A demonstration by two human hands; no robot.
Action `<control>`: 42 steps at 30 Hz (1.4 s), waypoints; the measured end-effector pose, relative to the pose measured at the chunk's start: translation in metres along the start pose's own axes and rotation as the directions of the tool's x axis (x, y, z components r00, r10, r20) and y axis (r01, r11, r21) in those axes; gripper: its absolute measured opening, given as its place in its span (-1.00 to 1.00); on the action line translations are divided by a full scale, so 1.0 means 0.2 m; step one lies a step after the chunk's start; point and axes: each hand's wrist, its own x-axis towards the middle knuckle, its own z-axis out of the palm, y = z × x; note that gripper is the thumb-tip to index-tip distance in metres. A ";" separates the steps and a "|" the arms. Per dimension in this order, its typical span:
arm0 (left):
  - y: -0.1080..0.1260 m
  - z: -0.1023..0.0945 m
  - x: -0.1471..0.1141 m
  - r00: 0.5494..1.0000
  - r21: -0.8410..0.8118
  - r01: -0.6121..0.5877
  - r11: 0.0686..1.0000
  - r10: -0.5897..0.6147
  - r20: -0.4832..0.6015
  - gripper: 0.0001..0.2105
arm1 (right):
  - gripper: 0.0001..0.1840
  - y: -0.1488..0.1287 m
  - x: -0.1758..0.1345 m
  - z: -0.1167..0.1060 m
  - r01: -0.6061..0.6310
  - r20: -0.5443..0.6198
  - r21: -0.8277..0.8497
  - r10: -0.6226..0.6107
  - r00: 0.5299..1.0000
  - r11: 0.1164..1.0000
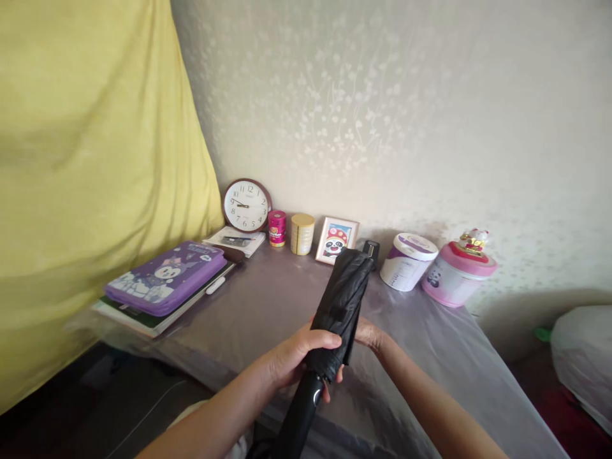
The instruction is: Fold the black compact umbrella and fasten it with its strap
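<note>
Holding a black folded umbrella [340,309] aslant above the table [268,293], directing its dark handle down toward the body and pointing its upper end away and slightly rightward. Wrapping the left hand [308,344] around the lower part of the folded fabric, closing the fingers about it and laying the thumb across the near side. Holding the right hand [369,333] at the umbrella's right side, hiding most of its fingers behind the fabric; being unable to tell whether gripping with these or only touching. Facing, along the wall from left to right, a round clock [247,204], a pink can [276,229], a yellow can [303,236], a framed panda picture [336,242], a white-and-purple tub [407,264] and a pink-lidded tub [452,279] beneath a cat figurine [473,241]. Having, farther left, a purple case [165,278] atop a book [157,329], near a yellow cloth [95,159].
</note>
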 end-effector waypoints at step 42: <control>0.04 -0.22 -0.04 0.974 -0.061 -0.069 0.996 0.054 -0.219 -0.73 | -0.81 -0.18 -0.04 -0.03 0.251 -0.069 -0.222 -0.271 0.960 0.942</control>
